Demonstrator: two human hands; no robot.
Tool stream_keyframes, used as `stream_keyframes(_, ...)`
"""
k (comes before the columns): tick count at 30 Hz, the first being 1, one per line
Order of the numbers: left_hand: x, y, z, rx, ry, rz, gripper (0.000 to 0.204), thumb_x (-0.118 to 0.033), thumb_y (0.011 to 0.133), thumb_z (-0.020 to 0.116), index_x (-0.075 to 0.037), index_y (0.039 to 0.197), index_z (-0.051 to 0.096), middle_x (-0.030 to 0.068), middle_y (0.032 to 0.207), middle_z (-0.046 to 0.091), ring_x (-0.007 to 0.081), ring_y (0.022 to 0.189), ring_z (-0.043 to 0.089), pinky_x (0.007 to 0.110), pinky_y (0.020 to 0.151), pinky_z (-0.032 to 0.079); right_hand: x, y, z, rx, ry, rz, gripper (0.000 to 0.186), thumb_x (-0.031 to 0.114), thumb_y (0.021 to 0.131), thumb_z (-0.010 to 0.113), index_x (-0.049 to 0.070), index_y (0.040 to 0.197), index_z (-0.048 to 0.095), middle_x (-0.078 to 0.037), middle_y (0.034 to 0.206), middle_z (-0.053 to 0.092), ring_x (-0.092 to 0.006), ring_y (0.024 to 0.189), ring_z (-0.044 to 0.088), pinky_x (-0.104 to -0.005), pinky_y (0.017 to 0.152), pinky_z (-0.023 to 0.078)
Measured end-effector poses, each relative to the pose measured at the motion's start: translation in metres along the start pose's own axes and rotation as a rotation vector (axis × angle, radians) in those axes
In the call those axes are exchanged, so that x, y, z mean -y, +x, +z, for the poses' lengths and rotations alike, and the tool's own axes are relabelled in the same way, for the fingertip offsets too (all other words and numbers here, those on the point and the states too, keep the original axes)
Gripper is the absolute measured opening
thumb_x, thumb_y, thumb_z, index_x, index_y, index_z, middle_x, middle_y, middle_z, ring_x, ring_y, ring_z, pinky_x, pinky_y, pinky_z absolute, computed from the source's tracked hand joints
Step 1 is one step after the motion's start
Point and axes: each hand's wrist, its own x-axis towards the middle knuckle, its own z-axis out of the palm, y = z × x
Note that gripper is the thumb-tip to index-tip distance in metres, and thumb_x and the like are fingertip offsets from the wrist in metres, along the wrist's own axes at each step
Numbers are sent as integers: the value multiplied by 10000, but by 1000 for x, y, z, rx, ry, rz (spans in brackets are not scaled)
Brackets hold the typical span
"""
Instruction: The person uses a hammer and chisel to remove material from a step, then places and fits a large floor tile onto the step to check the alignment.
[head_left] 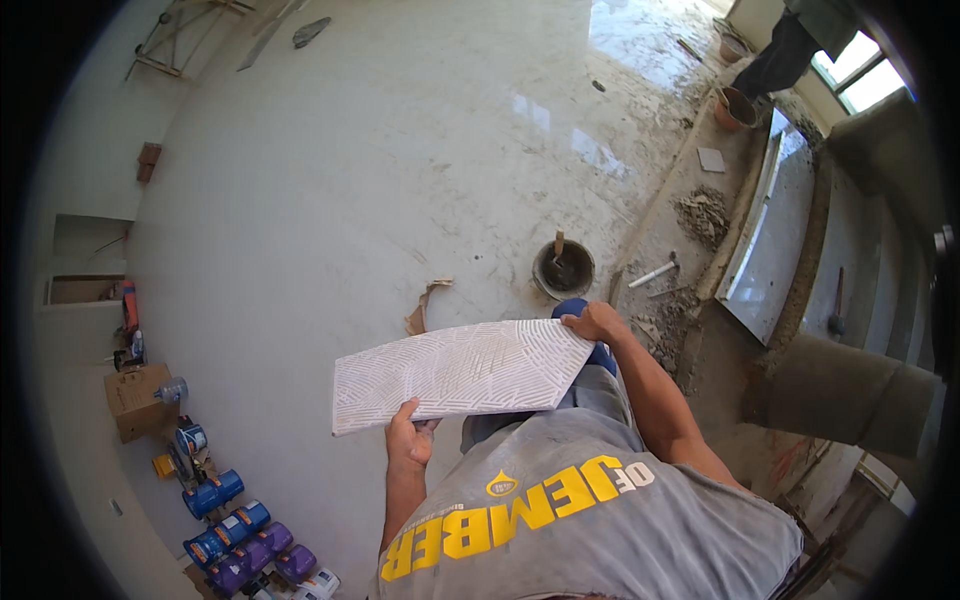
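A long piece of tile (460, 375), its pale underside covered in curved ridges, is held in front of my body. Its right end is cut at a slant. My left hand (411, 436) grips the near edge, thumb on the ridged face and the other fingers underneath. At the far right corner, my right hand (597, 322) is closed around the edge. Just beyond that hand stands a bucket (563, 270) of grey mix with a wooden-handled tool in it. A torn brown scrap (426, 305) lies on the floor past the tile.
Curved steps (770, 235) rise on the right, with rubble (703, 215), a white tube (653, 274) and a small square tile (711, 160) beside them. Another person (790, 55) stands far right near a bucket (735, 108). Paint cans (225, 530) and a cardboard box (139, 400) line the left.
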Motion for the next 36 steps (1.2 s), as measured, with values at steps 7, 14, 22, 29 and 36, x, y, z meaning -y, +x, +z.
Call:
stream_keyframes(7,-82,54,100,96,47,38,497,-41,950,613,-58,1432,496,136,1364,592,315,1259,586,523,1033,509,58,72,-93,-147,66,51,812,649,805,712,-128,1040,736,-330,1104,717,-419,1106,707,-456,941,549)
stream_keyframes(14,-157,163,233,187,83,-66,515,-26,963,614,-76,1455,472,139,1389,570,322,1247,599,543,993,539,78,173,-195,-260,182,121,762,632,790,740,-116,934,745,-326,954,724,-420,937,733,-457,828,563)
stream_keyframes(22,-270,252,359,160,-12,-43,539,16,960,611,-76,1462,438,153,1380,567,351,1194,637,568,926,589,184,279,-348,-323,189,86,702,603,767,789,-96,801,744,-297,786,716,-389,789,739,-463,722,555)
stream_keyframes(29,-392,331,436,114,-67,-16,533,-16,959,611,-72,1461,442,162,1383,560,351,1227,613,550,966,561,312,404,-443,-316,19,-3,747,640,791,755,-107,804,742,-299,793,718,-390,801,743,-464,758,564)
stream_keyframes(36,-528,436,489,102,-93,-36,509,-52,981,586,-29,1463,423,174,1404,543,354,1256,600,522,1004,557,456,512,-515,-258,-46,25,783,659,799,746,-124,821,738,-281,780,722,-382,789,745,-457,743,573)
